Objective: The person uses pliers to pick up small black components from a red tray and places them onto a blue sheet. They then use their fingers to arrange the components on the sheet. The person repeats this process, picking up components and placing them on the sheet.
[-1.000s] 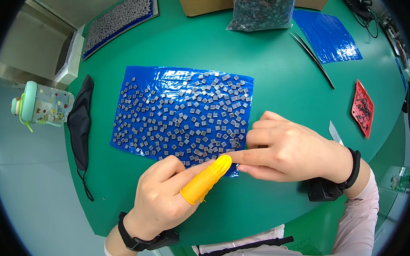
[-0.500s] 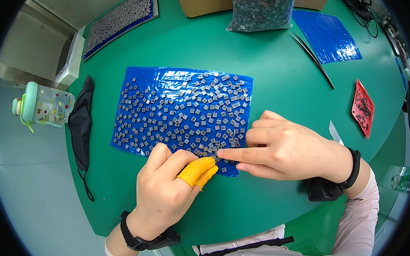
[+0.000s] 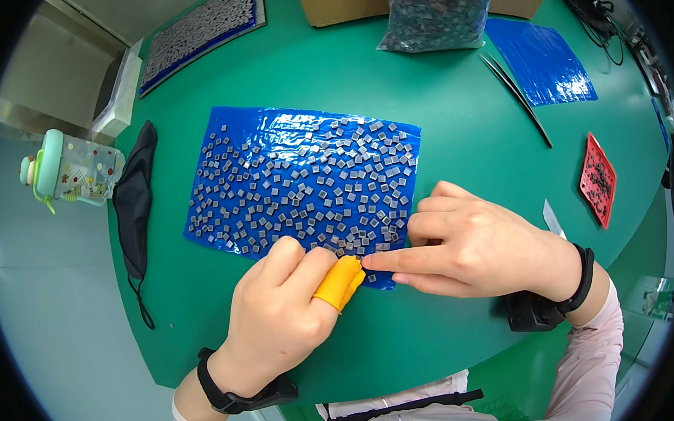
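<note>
A blue plastic film (image 3: 233,124) lies on the green table, covered with many small grey square pieces (image 3: 298,202). My left hand (image 3: 285,305), wearing yellow finger cots (image 3: 339,285), is closed in a pinch at the film's near edge. Whatever sits between those covered fingertips is hidden. From the right, my right hand (image 3: 468,242) reaches in with its index finger stretched out, the tip against or very close to the yellow cots. Its thumb lies apart below the index finger, the other fingers are bent, and nothing shows in its grasp.
Black tweezers (image 3: 518,100) and another blue sheet (image 3: 547,66) lie at the far right, near a red tray (image 3: 598,181) of dark bits. Behind stand a filled clear bag (image 3: 437,15) and a cardboard box (image 3: 341,3). A black mask (image 3: 134,198) and a bottle (image 3: 83,169) are left.
My left hand has shifted slightly right, its yellow-covered fingertips now meeting or nearly meeting my right index fingertip. The right hand has barely moved.
</note>
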Demonstrator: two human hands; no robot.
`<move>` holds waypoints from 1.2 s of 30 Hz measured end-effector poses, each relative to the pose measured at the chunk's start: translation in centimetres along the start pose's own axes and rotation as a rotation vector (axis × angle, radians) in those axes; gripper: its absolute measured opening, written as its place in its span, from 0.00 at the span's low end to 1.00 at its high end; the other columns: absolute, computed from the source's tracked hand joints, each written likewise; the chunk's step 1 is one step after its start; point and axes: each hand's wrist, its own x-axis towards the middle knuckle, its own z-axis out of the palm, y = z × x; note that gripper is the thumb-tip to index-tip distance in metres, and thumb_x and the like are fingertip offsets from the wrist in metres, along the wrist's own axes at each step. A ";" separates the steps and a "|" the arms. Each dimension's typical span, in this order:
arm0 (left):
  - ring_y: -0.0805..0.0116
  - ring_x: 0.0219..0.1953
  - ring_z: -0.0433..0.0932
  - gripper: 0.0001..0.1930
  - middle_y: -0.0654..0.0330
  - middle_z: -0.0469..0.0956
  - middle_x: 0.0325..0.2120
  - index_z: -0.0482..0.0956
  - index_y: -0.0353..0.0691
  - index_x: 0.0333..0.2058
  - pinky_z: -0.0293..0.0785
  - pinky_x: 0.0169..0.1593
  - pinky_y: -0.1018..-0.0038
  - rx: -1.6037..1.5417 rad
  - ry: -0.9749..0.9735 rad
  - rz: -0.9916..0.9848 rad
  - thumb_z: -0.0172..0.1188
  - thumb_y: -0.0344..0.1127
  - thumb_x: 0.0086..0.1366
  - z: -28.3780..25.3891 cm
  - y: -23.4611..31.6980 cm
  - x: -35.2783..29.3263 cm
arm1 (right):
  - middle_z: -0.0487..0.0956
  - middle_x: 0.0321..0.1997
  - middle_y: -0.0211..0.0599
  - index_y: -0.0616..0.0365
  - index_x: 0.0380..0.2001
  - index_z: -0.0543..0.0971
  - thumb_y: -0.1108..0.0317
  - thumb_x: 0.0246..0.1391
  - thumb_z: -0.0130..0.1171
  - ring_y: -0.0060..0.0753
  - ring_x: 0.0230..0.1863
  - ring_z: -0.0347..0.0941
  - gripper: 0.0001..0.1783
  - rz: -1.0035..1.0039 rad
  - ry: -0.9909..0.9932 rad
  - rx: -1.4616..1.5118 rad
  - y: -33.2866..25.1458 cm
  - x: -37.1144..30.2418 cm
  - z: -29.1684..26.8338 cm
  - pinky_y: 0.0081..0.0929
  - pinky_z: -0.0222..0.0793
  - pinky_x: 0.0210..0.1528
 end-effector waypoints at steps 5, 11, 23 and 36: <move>0.67 0.27 0.68 0.15 0.64 0.77 0.28 0.82 0.38 0.27 0.66 0.26 0.75 0.086 -0.008 0.110 0.72 0.32 0.35 0.1 -0.1 -0.1 | 0.70 0.22 0.27 0.51 0.43 0.84 0.61 0.53 0.63 0.29 0.28 0.70 0.15 0.007 0.002 -0.026 -0.1 0.0 0.1 0.29 0.61 0.34; 0.67 0.28 0.68 0.14 0.64 0.77 0.29 0.81 0.38 0.26 0.66 0.26 0.75 0.047 -0.023 0.116 0.72 0.34 0.37 0.0 -0.3 -0.1 | 0.70 0.22 0.27 0.52 0.44 0.84 0.62 0.52 0.63 0.29 0.28 0.70 0.15 0.004 -0.009 -0.028 -0.1 0.0 0.0 0.29 0.61 0.34; 0.66 0.29 0.68 0.16 0.65 0.76 0.29 0.84 0.38 0.29 0.66 0.30 0.76 -0.003 -0.064 0.001 0.73 0.32 0.36 -0.2 -0.2 0.0 | 0.72 0.24 0.28 0.54 0.42 0.83 0.63 0.52 0.63 0.29 0.30 0.72 0.13 0.009 0.021 0.001 -0.1 0.0 0.0 0.29 0.63 0.35; 0.64 0.31 0.69 0.12 0.59 0.75 0.31 0.80 0.33 0.21 0.70 0.28 0.77 -0.032 0.005 0.090 0.66 0.29 0.32 0.4 -0.9 -0.1 | 0.72 0.23 0.27 0.53 0.44 0.82 0.64 0.53 0.62 0.30 0.29 0.71 0.15 0.020 0.007 -0.006 -0.1 0.1 -0.1 0.29 0.63 0.35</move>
